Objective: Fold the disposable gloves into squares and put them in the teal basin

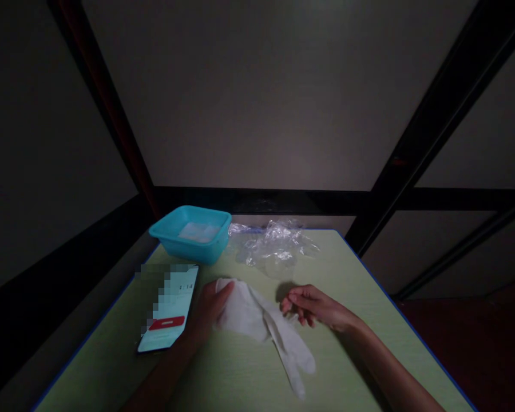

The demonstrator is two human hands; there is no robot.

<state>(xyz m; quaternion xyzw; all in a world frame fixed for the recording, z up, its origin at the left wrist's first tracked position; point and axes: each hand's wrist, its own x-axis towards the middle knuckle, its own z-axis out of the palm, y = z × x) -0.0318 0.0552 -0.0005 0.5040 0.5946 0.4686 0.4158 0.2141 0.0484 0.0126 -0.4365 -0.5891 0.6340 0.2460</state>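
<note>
A white glove (257,317) lies flat on the pale green table (356,286), its fingers pointing toward the near edge. My left hand (212,306) rests on the glove's cuff end, thumb on top of the cloth, pinching it. My right hand (311,306) hovers just right of the glove, fingers loosely curled and apart, holding nothing.
A phone (169,309) with a lit screen lies left of the glove. A teal plastic basin (191,233) stands at the far left of the table, crumpled clear plastic wrap (277,246) beside it. Dark metal bars and a grey wall lie behind. Blue table edges run left and right.
</note>
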